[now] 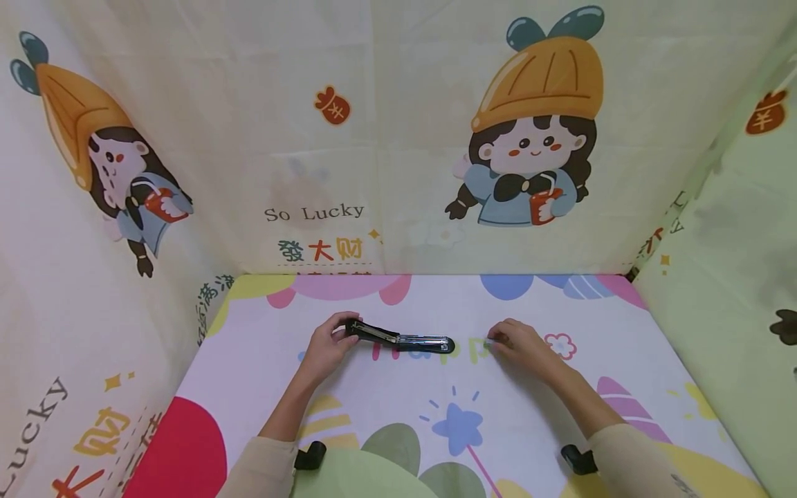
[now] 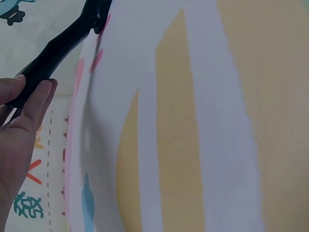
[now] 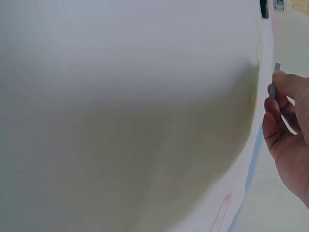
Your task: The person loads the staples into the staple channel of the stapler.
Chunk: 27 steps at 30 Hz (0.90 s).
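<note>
A black stapler [image 1: 398, 339], swung wide at its hinge, stretches across the middle of the head view with its metal staple channel showing. My left hand [image 1: 331, 342] grips its left end between thumb and fingers. The left wrist view shows the dark stapler body [image 2: 58, 53] leaving that hand above the table. To the right, apart from the stapler, my right hand [image 1: 521, 346] pinches a small grey strip of staples [image 3: 275, 82] between thumb and fingers. In the head view the fingers mostly hide this strip.
The table [image 1: 398, 401] has a white cover printed with coloured shapes and letters. Patterned cloth walls [image 1: 411, 159] stand behind it and at both sides. Black straps or mounts [image 1: 310, 456] sit by both sleeves.
</note>
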Available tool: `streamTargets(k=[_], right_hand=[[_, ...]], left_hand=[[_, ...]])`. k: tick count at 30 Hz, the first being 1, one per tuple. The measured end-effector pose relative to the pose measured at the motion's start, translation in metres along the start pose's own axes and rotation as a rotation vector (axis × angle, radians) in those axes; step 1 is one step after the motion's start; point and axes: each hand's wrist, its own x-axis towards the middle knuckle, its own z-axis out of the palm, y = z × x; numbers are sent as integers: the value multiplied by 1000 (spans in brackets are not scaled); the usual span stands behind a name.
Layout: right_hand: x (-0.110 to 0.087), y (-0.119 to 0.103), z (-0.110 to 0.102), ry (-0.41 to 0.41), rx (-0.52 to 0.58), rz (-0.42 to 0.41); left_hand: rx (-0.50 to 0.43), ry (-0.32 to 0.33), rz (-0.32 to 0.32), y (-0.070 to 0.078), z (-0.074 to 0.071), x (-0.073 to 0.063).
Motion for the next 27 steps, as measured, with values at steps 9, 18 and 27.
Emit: streamTargets(k=[9, 18, 27], right_hand=[[25, -28, 12, 27, 53, -102], [52, -61, 22, -79, 84, -106], [72, -81, 41, -151, 68, -145]], left_hand=[[13, 0, -2, 0, 0, 1], [4, -5, 6, -1, 0, 2], [28, 0, -9, 1, -1, 2]])
